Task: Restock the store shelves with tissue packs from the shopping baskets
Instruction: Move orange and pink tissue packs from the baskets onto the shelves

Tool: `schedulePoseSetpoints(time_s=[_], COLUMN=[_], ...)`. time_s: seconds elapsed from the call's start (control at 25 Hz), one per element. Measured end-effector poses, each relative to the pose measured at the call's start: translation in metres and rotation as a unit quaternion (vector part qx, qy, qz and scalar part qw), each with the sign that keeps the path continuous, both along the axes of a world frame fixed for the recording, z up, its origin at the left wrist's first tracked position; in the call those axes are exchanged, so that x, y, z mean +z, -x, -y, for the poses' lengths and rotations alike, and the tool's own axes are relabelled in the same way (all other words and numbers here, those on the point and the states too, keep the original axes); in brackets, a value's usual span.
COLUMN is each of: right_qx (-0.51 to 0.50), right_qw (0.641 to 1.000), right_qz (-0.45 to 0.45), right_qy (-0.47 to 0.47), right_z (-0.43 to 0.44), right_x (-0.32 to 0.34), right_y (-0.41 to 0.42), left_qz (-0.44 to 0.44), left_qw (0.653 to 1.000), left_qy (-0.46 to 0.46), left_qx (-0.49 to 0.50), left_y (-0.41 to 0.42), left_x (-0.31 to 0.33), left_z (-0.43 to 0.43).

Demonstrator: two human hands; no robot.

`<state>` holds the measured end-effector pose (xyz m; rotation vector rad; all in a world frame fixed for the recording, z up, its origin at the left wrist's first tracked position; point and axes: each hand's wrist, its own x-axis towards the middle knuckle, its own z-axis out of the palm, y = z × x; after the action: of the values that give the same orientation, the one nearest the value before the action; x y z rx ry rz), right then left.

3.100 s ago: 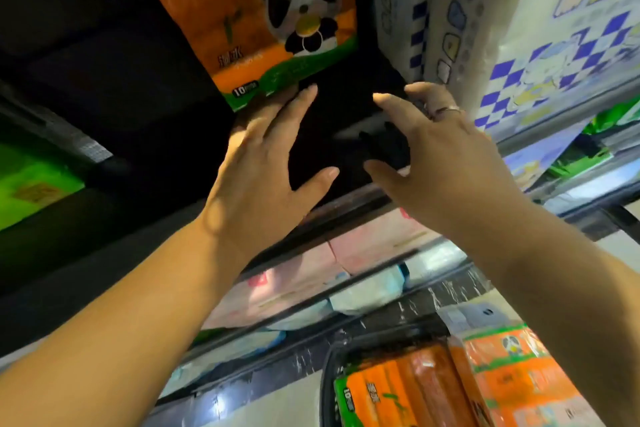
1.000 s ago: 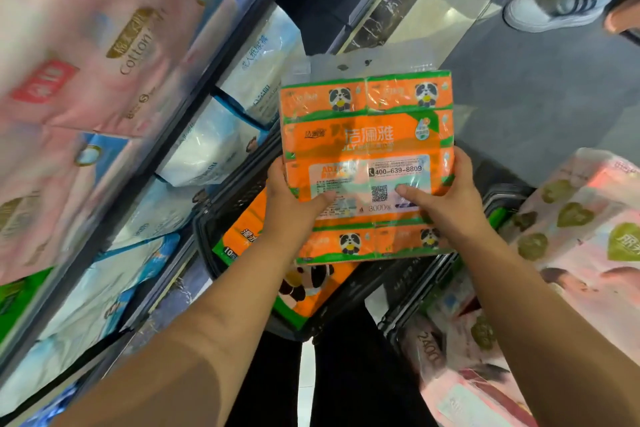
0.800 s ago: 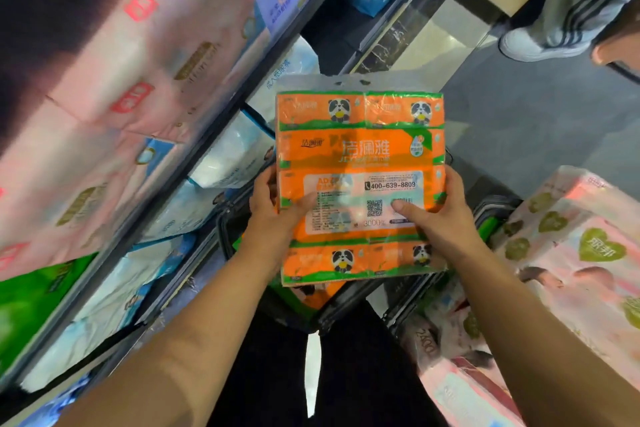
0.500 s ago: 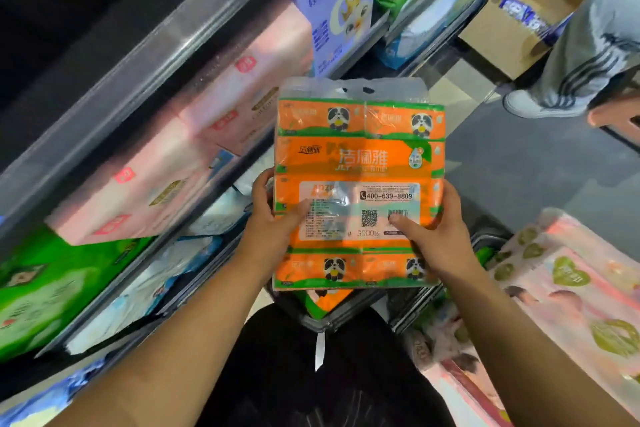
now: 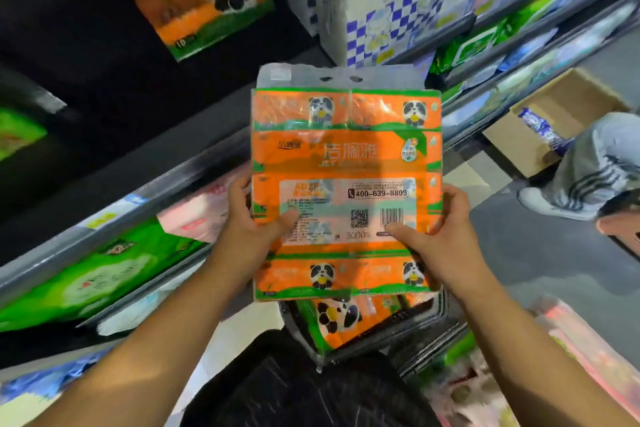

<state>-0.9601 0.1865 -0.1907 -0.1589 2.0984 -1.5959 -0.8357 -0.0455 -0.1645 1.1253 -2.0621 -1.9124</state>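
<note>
Since half a second ago the orange panda tissue pack [image 5: 346,156] has risen above the shopping basket [image 5: 398,340], towards the upper shelf. The left hand [image 5: 249,236] and right hand [image 5: 446,239] grip its side edges, thumbs pressed on the label. Judging by this, keep it level and aim for the dark gap [image 5: 86,52] beside the shelved panda pack [image 5: 204,0].
</note>
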Motion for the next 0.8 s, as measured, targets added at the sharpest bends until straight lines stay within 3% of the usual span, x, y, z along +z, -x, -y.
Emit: schedulePoseSetpoints(time_s=[0.24, 0.48, 0.8], right_qx=[0.096, 0.234, 0.167], right_qw=[0.994, 0.968, 0.979], right_qz=[-0.055, -0.088, -0.111], right_qy=[-0.002, 0.032, 0.028], right_z=[0.050, 0.110, 0.178], right_x=[0.041, 0.080, 0.068], right_y=[0.027, 0.059, 0.098], left_qz=[0.006, -0.067, -0.087], left_qw=[0.999, 0.990, 0.983], left_qy=[0.036, 0.043, 0.098], left_qx=[0.030, 0.116, 0.131], left_y=[-0.011, -0.007, 0.011], left_x=[0.033, 0.051, 0.046], left_z=[0.043, 0.084, 0.131])
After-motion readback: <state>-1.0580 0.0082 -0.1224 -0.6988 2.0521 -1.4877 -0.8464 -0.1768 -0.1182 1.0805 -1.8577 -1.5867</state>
